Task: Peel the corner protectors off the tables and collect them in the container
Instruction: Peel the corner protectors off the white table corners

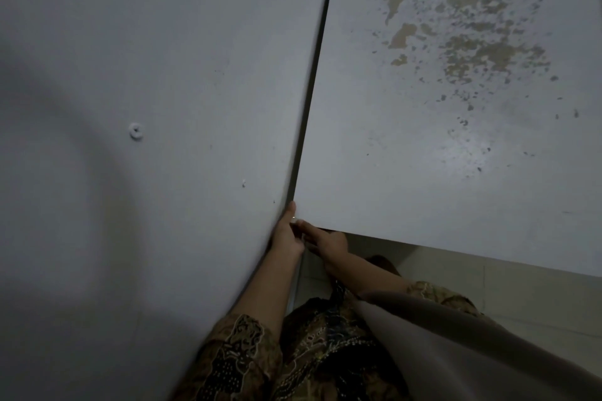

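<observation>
Patterned sleeve (234, 358) seen nearest lens. Left hand (288, 234) and right hand (325, 242) met at near corner of right surface (439, 156); fingers (301, 224) curled there, grip unclear. Corner protector hidden beneath fingers. Left surface (146, 91) adjoining, dark gap between.

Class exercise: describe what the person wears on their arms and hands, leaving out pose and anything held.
Both hands, left hand and right hand, are bare, with no gloves. The forearms are bare too. Each arm has a short sleeve of dark patterned fabric in brown, black and gold, batik-like: the left sleeve and the right sleeve. No watch or bracelet shows.
</observation>
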Motion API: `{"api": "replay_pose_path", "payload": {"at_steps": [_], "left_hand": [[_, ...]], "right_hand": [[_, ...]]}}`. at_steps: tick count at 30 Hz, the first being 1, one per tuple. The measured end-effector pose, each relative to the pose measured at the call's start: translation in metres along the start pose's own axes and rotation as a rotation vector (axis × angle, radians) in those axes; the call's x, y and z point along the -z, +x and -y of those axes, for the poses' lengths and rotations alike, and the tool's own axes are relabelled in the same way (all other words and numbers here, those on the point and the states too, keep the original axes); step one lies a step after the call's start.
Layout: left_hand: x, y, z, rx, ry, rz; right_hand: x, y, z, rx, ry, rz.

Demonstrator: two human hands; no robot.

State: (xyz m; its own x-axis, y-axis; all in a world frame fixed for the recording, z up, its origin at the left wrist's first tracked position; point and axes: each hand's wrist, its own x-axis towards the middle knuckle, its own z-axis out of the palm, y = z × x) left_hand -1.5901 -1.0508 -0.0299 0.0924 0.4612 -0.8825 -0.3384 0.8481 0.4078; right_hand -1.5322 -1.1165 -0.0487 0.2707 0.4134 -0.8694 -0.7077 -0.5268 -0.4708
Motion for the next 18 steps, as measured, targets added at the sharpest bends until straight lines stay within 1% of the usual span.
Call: {"api": "replay_pose_path", "payload": {"at_steps": [5, 9, 12, 14, 18], "left_hand": [[0.0, 0.0, 0.003, 0.017, 0.026, -0.041], [-0.001, -0.005, 0.002, 0.006, -0.001, -0.016], [0.006, -0.005, 0.007, -0.026, 0.018, -0.017], [0.01, -0.006, 0.011, -0.068, -0.015, 0.0], [0.015, -0.005, 0.015, -0.094, -0.046, 0.027]], "right_hand": [[-0.001, -0.001, 0.0, -0.012, 0.0, -0.006], [0.002, -0.003, 0.0, 0.023, 0.01, 0.038], [0.003, -0.004, -0.001, 0.025, -0.012, 0.048], [0.002, -0.004, -0.001, 0.011, -0.012, 0.05], [0.001, -0.003, -0.001, -0.006, -0.005, 0.04]]}}
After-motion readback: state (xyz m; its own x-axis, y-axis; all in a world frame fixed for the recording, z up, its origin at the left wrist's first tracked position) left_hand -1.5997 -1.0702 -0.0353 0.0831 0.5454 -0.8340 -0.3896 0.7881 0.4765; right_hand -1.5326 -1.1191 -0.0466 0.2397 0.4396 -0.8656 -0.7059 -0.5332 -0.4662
